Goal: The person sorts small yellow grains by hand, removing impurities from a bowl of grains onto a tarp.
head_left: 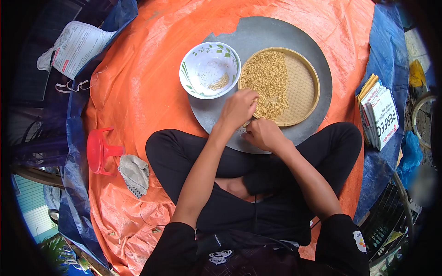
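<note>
Left hand [241, 106] and right hand [266, 134] curl at this round tan woven tray [304, 85], can't tell from here if they're pinching anything; round white leaf-patterned bowl [200, 58] looks handily close.

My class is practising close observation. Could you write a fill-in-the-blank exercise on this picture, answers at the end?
1. The left hand is nearer the leaf-patterned ____ than the right hand is.
2. The grain in the woven tray lies mostly toward the picture's ____ side.
3. The plastic stool is coloured ____.
4. The tarp directly under the grey board is coloured ____.
Missing words: bowl; left; red; orange.
</note>
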Available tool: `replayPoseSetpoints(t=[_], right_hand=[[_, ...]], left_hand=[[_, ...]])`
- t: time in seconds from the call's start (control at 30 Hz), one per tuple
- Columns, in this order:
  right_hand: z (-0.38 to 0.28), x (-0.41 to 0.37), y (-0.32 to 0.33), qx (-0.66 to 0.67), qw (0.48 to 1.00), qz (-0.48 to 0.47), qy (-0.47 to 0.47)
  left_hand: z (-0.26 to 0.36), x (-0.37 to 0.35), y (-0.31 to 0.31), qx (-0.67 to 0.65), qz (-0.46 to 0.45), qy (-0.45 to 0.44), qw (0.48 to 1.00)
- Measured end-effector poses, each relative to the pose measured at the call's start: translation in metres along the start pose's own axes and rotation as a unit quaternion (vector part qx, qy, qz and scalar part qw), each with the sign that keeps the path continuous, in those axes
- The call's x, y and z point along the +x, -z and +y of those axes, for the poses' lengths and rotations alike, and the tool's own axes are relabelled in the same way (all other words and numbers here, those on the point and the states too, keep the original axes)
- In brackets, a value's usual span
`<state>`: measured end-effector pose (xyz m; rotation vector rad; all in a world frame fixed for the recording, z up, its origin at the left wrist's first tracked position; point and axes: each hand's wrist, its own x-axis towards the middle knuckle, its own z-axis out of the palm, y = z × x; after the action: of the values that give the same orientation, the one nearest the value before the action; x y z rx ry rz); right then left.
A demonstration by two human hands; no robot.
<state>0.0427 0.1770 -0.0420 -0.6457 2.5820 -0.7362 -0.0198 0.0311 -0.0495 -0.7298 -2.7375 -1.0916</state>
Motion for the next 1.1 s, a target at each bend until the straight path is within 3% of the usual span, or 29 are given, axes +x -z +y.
replayPoseSetpoints(t=[0.03, 0.23, 0.43, 0.63, 0.73, 0.83, 0.97, 1.1], right_hand=[[0.001, -0.001, -0.002, -0.004, 1.000, 0.001, 0.002], [0.007, -0.002, -0.014, -0.057, 0.998, -0.023, 0.008], [0.004, -0.003, -0.007, -0.044, 0.998, -0.037, -0.001], [0.007, 0.002, 0.006, 0.031, 0.998, 0.040, -0.045], [0.004, 0.003, 0.021, 0.033, 0.992, 0.064, -0.109], [0.007, 0.005, 0.033, 0.059, 0.974, 0.145, -0.165], [0.019, 0.007, 0.039, 0.153, 0.935, 0.277, -0.161], [0.014, 0.009, 0.042, 0.189, 0.933, 0.256, -0.170]], left_hand=[[0.002, -0.002, -0.009, 0.009, -0.016, -0.037, 0.999], [-0.008, -0.006, -0.027, 0.025, -0.099, -0.025, 0.994], [-0.008, -0.004, -0.024, -0.066, -0.015, 0.024, 0.997], [-0.002, 0.004, -0.012, -0.216, 0.004, 0.154, 0.964], [-0.002, 0.005, -0.007, -0.221, 0.009, 0.172, 0.960], [0.001, 0.006, -0.005, -0.221, 0.006, 0.187, 0.957], [0.005, 0.007, -0.006, -0.299, 0.005, 0.192, 0.935], [0.008, 0.007, -0.006, -0.385, -0.007, 0.200, 0.901]])
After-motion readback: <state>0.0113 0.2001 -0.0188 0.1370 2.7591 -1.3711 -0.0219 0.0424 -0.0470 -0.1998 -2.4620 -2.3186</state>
